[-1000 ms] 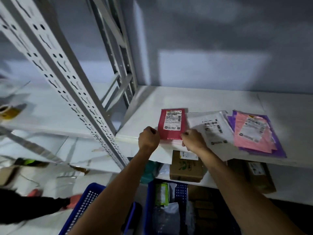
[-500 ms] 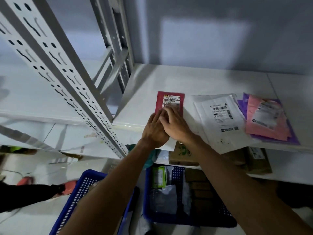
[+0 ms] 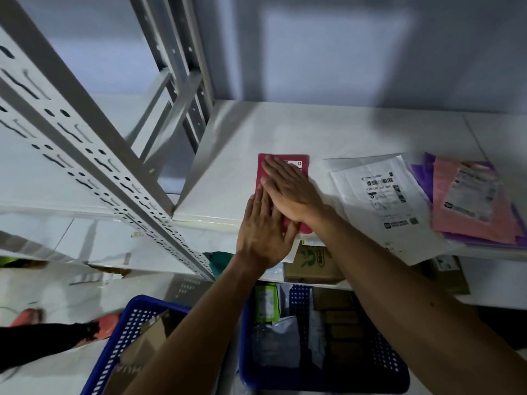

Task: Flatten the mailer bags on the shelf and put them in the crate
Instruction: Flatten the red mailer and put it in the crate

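Note:
A small red mailer bag (image 3: 263, 172) with a white label lies flat near the front edge of the white shelf (image 3: 313, 129). My right hand (image 3: 291, 192) presses flat on its upper half, fingers spread and pointing left. My left hand (image 3: 263, 232) lies flat on its lower half at the shelf's front edge, fingers partly under the right hand. To the right lie a white mailer bag (image 3: 382, 203) and a pink mailer bag (image 3: 470, 201) on top of a purple one (image 3: 422, 178). Below stand two blue crates (image 3: 379, 369), (image 3: 119, 343).
A perforated grey shelf upright (image 3: 94, 155) slants across the left. Cardboard boxes (image 3: 310, 263) sit on the lower shelf. The right crate holds packets and bags; the left one holds a cardboard piece. A person's dark leg and red shoe (image 3: 108, 323) show at bottom left.
My hands went from gripping the red mailer's lower corners to lying flat on it. My right hand has slid further up over the label; the view tilted down.

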`<state>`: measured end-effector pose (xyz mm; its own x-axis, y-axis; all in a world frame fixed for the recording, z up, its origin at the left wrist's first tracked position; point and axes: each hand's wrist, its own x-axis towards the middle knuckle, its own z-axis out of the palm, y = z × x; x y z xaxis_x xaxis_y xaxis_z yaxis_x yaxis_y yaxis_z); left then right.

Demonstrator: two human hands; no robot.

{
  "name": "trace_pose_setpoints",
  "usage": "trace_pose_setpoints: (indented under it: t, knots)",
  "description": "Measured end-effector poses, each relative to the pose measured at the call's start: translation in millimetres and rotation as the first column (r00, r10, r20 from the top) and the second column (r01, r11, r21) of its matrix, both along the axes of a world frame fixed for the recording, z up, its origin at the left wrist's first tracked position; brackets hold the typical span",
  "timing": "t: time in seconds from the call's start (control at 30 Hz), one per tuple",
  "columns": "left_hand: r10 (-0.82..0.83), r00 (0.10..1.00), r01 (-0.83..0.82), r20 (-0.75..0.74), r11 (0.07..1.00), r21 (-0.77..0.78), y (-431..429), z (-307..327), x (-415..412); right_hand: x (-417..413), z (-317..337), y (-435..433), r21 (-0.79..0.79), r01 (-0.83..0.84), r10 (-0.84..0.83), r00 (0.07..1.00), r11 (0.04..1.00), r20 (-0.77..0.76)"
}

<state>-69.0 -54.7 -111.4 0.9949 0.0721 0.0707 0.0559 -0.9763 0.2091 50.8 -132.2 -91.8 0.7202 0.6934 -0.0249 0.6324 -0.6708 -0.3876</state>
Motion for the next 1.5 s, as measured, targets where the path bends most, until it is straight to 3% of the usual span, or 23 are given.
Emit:
trace_pose_setpoints:
  t: [0.37,0.53,0.73,0.87,1.0,1.17,1.43,1.5]
  knots:
    - [0.018,1.000,-0.017,-0.021,0.999,0.050,-1,-1,2,7,-5,0,-0.015,0.057,-0.057,0.998,0.998,0.017]
    - [0.014,1.000,-0.013,-0.024,0.999,0.036,-2,-3,4,0,-3,-2,0.014,0.178,-0.178,0.984,0.984,0.028]
    - [0.016,0.999,-0.013,-0.048,0.999,0.048,-3,4,2,-3,-2,-4,0.023,0.172,-0.173,0.985,0.985,0.017]
    - [0.045,0.996,-0.042,-0.071,0.998,0.048,-5,6,2,-5,-9,-9,0.119,0.156,-0.183,0.946,0.981,0.267]
    - [0.048,0.996,-0.045,-0.081,0.998,0.038,-5,4,3,-7,-14,-19,0.015,0.172,-0.172,0.970,0.985,0.172]
    - [0.032,0.995,-0.030,-0.090,0.999,0.021,-4,2,5,-21,-8,-20,0.073,0.249,-0.259,0.914,0.966,0.311]
    - [-0.016,0.995,0.022,-0.103,0.998,0.060,-3,9,-2,-56,-14,-30,0.042,0.243,-0.242,0.906,0.969,0.346]
    - [-0.007,0.993,0.016,-0.117,0.997,0.077,-3,13,-3,-62,-20,-33,0.096,0.252,-0.269,0.887,0.963,0.375]
